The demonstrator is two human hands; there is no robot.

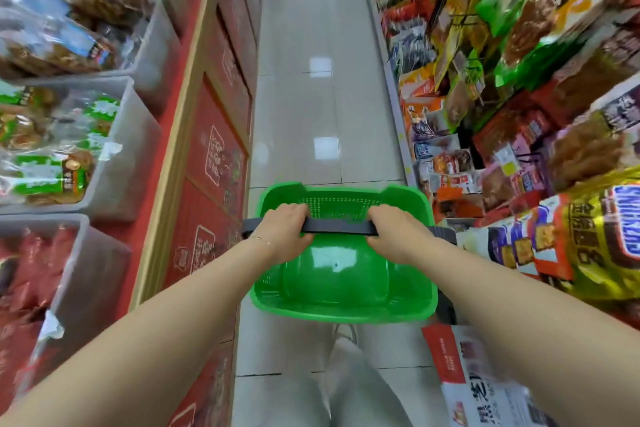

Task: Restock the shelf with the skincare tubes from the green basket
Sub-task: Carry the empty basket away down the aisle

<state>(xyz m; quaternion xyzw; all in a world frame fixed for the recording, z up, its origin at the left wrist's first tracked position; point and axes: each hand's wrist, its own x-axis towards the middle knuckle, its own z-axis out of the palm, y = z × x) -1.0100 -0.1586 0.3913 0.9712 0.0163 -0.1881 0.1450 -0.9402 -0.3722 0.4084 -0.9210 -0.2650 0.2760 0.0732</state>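
Left hand (289, 231), right hand (394, 232) hold green basket (339, 314) handle (337, 227).

Glossy gold-and-brown sweet bag (599, 246): "SNICKERS" is printed in blue letters
Red cardboard panels (214, 156): white print is seen but cannot be read
White and red carton (485, 392): dark characters, blurred

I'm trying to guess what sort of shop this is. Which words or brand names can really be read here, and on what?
"SNICKERS": sideways on the gold bag at the right edge; the characters beside it are blurred.
Red panels on the left: white writing, too blurred to read.
White carton, bottom right: characters, blurred.
Other snack packets: too small or blurred.
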